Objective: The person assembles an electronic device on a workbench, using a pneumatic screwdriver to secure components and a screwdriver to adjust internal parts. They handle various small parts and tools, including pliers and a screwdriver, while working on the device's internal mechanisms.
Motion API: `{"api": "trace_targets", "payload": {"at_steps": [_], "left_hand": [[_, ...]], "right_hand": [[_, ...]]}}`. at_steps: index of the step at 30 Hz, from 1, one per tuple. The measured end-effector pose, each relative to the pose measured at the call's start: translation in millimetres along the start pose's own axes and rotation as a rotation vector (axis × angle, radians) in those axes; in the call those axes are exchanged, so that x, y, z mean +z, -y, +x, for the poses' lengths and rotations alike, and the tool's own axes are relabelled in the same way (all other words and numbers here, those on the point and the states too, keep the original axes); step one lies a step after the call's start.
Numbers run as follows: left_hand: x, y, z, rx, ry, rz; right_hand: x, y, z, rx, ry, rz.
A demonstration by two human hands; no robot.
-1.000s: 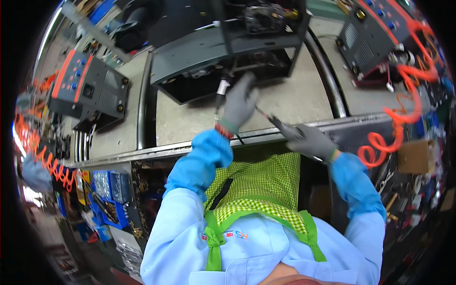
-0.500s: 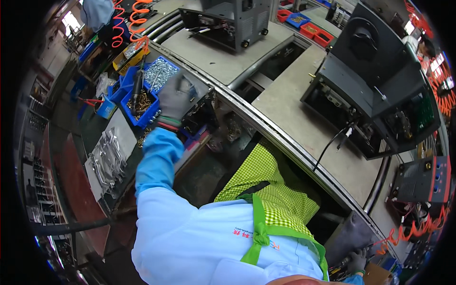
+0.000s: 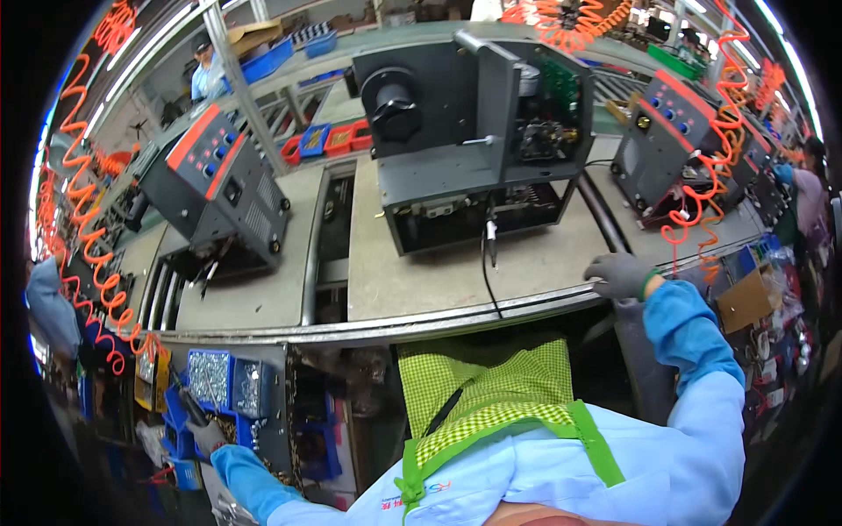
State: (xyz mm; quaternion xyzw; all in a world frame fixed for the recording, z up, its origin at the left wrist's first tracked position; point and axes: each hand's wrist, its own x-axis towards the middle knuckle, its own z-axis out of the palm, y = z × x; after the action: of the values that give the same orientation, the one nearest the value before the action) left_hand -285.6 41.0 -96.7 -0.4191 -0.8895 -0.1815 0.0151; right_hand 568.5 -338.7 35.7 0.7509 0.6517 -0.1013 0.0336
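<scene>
My left hand (image 3: 207, 436), in a grey glove, is at the blue parts bins on the left. Its fingers are around the lower end of a dark, stick-shaped power screwdriver (image 3: 187, 405), which slants over the bins. Beside it a blue bin of silver screws (image 3: 210, 379) stands next to another bin of small metal parts (image 3: 252, 387). My right hand (image 3: 621, 277), also gloved in grey, is over the front rail of the workbench with its fingers apart and nothing in them. Ahead stands an opened dark grey machine housing (image 3: 447, 180), a black cable (image 3: 488, 272) hanging from its front.
A grey machine with a red-edged panel (image 3: 210, 188) stands left, a similar one (image 3: 662, 145) right. Orange coiled hoses (image 3: 724, 145) hang on both sides. Red and blue bins (image 3: 338, 140) sit behind. The metal rail (image 3: 403, 326) runs along the bench front. Other people are farther off.
The view has swung right, bringing the opened housing to the middle. My left hand has moved from the silver-screw bin to the screwdriver. My right hand has come up from low right to the rail.
</scene>
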Motion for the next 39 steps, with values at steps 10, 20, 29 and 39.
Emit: {"api": "trace_targets", "payload": {"at_steps": [10,20,29,39], "left_hand": [[-116,-43,-18,0.409,-0.460,-0.220],[-129,-277,-331,0.735,0.918,-1.360],[-48,-372,-531,1.477,1.252,-1.103],[-40,-404,-599,0.557,2.229,-1.069]], "right_hand": [[-27,22,16,-0.015,0.125,-0.045],[-87,226,75,-0.709,-0.658,0.740],[-28,144,55,-0.331,-0.974,0.838],[27,68,8,-0.377,-0.680,0.332]]}}
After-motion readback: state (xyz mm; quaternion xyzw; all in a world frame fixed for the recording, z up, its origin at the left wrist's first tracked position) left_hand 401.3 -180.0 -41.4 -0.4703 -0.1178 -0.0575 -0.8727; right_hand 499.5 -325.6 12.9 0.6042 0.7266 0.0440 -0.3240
